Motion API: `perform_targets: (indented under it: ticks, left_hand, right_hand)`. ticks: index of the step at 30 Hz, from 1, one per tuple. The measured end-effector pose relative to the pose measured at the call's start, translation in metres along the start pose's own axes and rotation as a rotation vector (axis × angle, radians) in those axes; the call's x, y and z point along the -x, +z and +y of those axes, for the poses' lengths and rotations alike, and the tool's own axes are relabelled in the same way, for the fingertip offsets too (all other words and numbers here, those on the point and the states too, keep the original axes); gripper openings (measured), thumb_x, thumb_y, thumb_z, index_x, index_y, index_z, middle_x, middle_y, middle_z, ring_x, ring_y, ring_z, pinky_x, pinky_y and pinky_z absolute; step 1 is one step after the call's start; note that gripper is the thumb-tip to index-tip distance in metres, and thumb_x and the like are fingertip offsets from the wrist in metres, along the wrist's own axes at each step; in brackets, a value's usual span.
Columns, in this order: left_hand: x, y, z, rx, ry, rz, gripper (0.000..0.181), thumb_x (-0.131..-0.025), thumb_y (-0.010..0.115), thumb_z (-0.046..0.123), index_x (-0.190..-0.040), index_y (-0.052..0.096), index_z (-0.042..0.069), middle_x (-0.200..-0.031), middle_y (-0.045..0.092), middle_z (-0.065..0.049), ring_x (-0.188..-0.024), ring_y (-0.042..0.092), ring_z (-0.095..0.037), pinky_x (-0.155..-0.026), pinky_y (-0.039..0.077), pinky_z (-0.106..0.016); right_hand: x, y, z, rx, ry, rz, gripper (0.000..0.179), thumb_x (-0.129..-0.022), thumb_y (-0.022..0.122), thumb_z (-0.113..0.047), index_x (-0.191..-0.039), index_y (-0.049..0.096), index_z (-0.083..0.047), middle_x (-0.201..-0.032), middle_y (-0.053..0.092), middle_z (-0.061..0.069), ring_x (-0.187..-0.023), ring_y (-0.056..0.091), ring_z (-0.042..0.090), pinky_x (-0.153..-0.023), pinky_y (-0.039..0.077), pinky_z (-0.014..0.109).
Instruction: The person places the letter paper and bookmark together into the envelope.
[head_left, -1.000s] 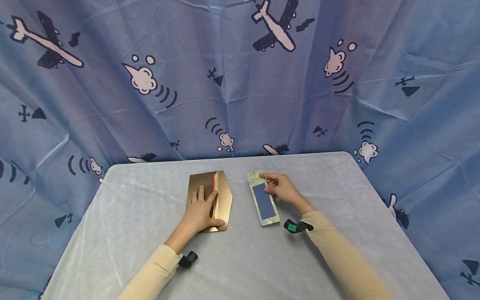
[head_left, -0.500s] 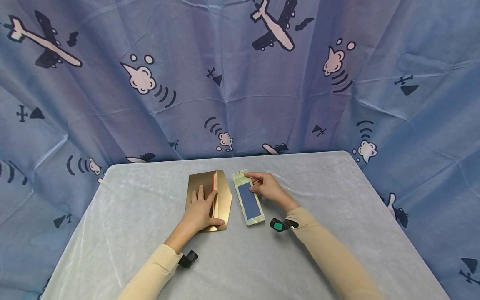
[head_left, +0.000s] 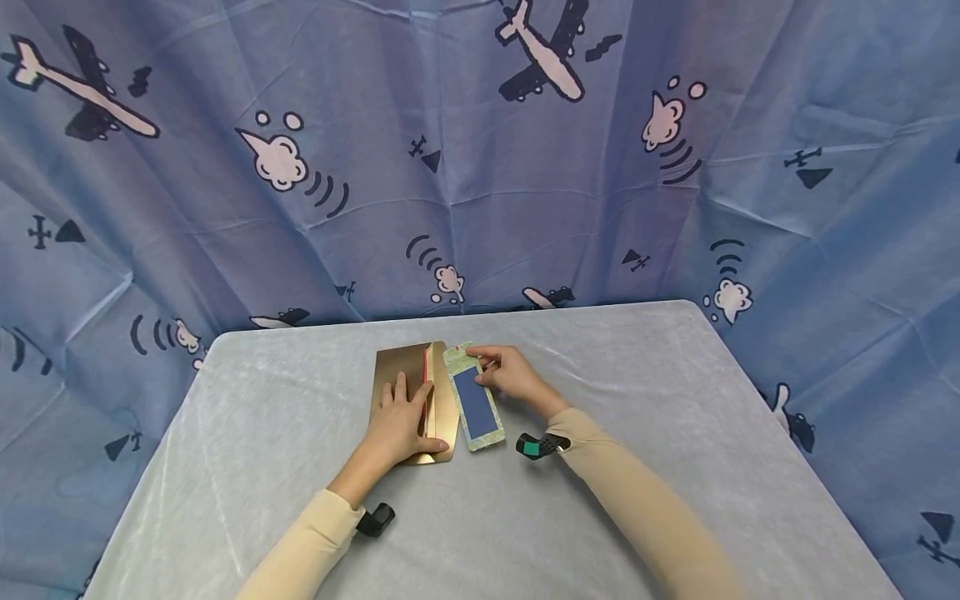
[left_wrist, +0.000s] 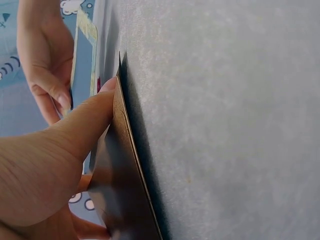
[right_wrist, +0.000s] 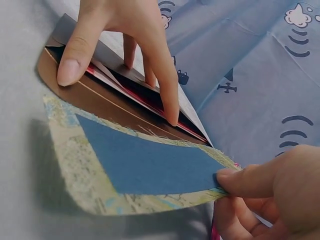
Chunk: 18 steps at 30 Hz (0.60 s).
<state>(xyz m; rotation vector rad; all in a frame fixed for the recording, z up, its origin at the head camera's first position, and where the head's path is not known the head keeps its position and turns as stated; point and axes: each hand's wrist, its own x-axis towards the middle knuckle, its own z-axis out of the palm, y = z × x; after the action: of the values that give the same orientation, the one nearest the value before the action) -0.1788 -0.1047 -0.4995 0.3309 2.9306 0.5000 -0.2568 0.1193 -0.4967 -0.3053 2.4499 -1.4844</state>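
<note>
A metallic gold and brown envelope [head_left: 393,363] lies near the middle of the table [head_left: 262,417], which is covered in pale grey, velvety cloth; its pointed flap [head_left: 447,408] is unfolded towards 3 o'clock. Between body and flap, a strip of white and bright red contents [right_wrist: 112,81] shows in the opening. The left hand [head_left: 399,425] comes in from 7 o'clock and rests on the envelope with fingers spread and fairly straight, its thumb on the flap's 5 o'clock side.

At the envelope's 3 o'clock side is a long, flat card with a plain blue centre and a pale green patterned border [head_left: 477,404], its edges frayed. It leans from about 11 to 5 o'clock, and its 11 o'clock corner overlaps the flap in the head view; whether the two touch is unclear. The right hand [head_left: 513,372], reaching in from 4 o'clock, pinches the card between thumb and fingers near its 12 o'clock end. Pinkish-red strands [right_wrist: 215,229] hang by those fingers.

Both arms wear beige sleeves [head_left: 645,492] and black wrist devices [head_left: 376,520], the right one with a green patch. A blue curtain printed with aeroplanes [head_left: 390,83] hangs beyond the table's 12 o'clock edge.
</note>
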Motion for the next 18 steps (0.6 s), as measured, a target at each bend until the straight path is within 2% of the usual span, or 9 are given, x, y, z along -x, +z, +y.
perform_targets:
  ticks: [18]
  left_hand:
    - [0.001,-0.001,0.000,0.004,0.009,-0.010,0.111,-0.066,0.085,0.058,-0.154,0.035,0.012,-0.158,0.018,-0.037,-0.142,0.024,-0.062,-0.106,0.035,-0.070]
  right_hand:
    - [-0.016,0.015,-0.001,-0.041,0.010,0.015,0.052,-0.082,0.069,0.005,-0.133,0.063,-0.006,-0.093,0.057,0.007,-0.060,0.045,0.008,-0.054,0.037,0.023]
